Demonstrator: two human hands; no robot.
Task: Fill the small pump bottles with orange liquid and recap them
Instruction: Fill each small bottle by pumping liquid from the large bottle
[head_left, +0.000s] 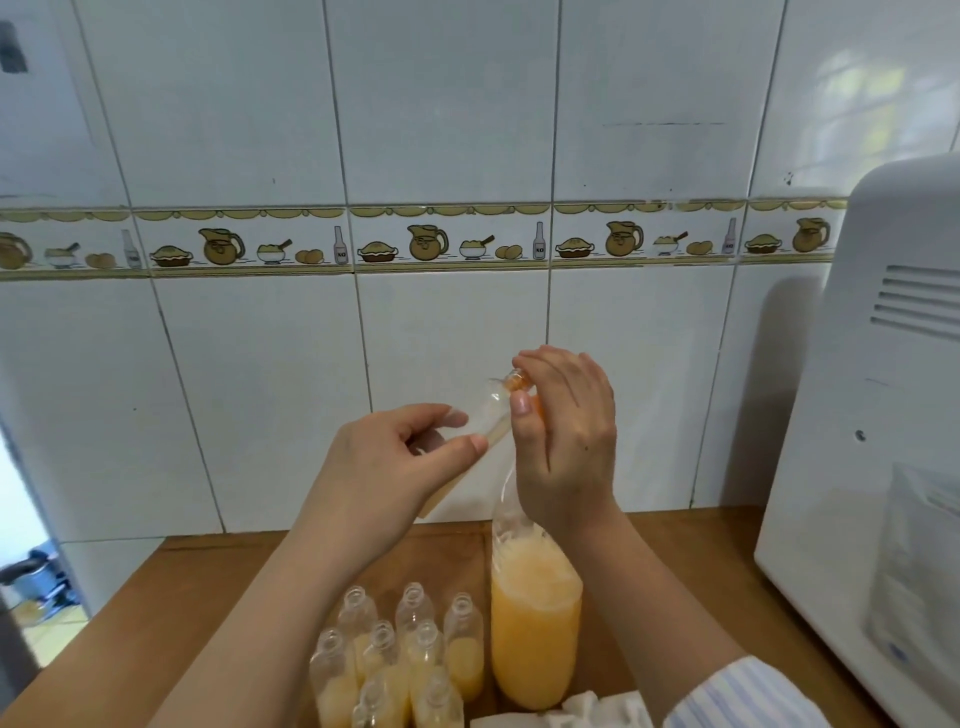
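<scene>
From the head view, my left hand (415, 452) pinches a small pump bottle (485, 415) by its body, thumb and fingers closed around it, tilted with the neck pointing up and right. My right hand (566, 436) is closed over the orange cap (519, 382) at that neck; it seems to sit on the threads, though my fingers hide the join. Both hands are raised above the wooden counter (208, 597). Below them stand the uncapped small bottles (410, 649), just beside the large bottle of orange liquid (535, 623).
</scene>
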